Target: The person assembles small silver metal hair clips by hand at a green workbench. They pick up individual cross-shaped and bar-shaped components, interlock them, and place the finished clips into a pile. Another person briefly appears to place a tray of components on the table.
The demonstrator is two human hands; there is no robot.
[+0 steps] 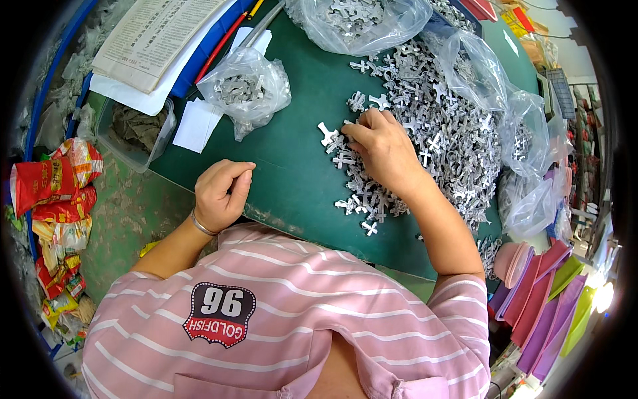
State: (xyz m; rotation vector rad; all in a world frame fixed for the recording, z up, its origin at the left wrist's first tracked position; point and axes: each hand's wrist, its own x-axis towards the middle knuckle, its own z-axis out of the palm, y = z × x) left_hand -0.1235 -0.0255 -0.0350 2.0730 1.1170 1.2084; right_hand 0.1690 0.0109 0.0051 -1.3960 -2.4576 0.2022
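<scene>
A large heap of small grey metal cross-shaped pieces (458, 146) covers the right part of the green table. My right hand (379, 146) is at the left edge of this heap, its fingers bent down and drawn together over the pieces. Whatever is under its fingertips is hidden. Just left of those fingertips lies a lighter cross piece (327, 134). My left hand (222, 196) is curled closed at the table's front edge, thumb against the forefinger. Its palm is turned away, so I cannot see whether anything is inside.
Clear plastic bags of grey pieces stand at the back (359, 23) and back left (244, 93). White paper slips (198, 125), a plastic tub (136, 130), a red pen (221, 46) and a printed booklet (156, 40) are at left. Colourful bins (541, 306) stand at right.
</scene>
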